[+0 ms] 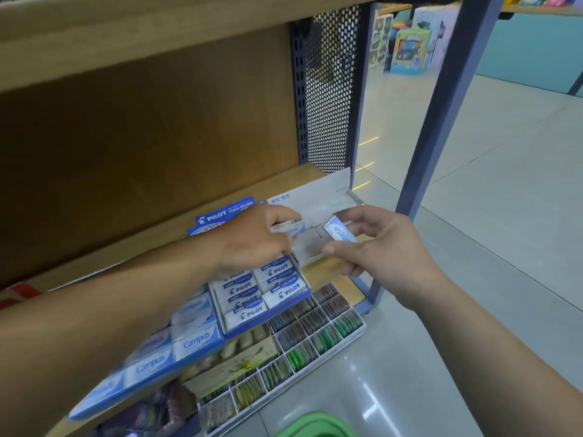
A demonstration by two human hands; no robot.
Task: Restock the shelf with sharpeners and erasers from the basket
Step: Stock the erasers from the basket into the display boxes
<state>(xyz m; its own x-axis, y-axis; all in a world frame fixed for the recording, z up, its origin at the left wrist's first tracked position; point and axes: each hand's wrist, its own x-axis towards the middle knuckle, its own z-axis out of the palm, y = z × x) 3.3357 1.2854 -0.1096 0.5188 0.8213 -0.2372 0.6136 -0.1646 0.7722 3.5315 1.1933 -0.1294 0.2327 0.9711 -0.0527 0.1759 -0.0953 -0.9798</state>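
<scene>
left hand (pixel 255 244): pinches left eraser (pixel 290 227), long axis 9–3 o'clock | right hand (pixel 378 247): grips right eraser (pixel 340 234), long axis 10–4 o'clock | both erasers over white box (pixel 315 209) on shelf (pixel 326 268) | green basket (pixel 315 425) at 6 o'clock
</scene>
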